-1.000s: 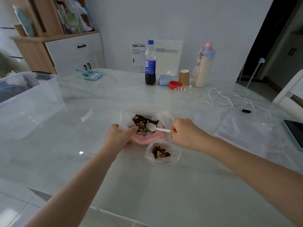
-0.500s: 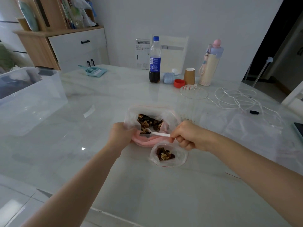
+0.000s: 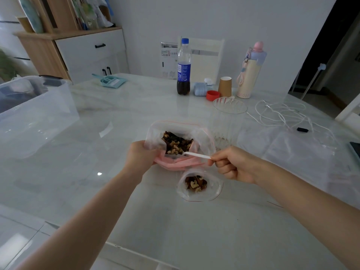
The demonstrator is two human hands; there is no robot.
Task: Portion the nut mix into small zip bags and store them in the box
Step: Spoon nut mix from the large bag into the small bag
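Note:
A large zip bag (image 3: pixel 155 131) of nut mix (image 3: pixel 176 144) lies open on the white table (image 3: pixel 136 106), a pink pouch under its near side. My left hand (image 3: pixel 139 156) grips the bag's left edge. My right hand (image 3: pixel 232 163) pinches the handle of a white plastic spoon (image 3: pixel 197 155), whose bowl is dug into the nuts. Just in front, a small zip bag (image 3: pixel 199 187) stands open with a little nut mix inside. The clear plastic storage box (image 3: pixel 37 112) sits at the far left.
A clear ribbed jar (image 3: pixel 228 121) stands just right of the large bag. Behind it are a cola bottle (image 3: pixel 183 67), a red cap (image 3: pixel 212 95), a paper cup (image 3: pixel 225 86) and a pink-topped flask (image 3: pixel 250 72). White cables (image 3: pixel 280 114) and flat empty zip bags (image 3: pixel 298 154) lie at the right.
The spoon has gone from above the nuts down into them, its bowl now buried. My right hand has drawn a little to the right. The left hand keeps its grip on the bag.

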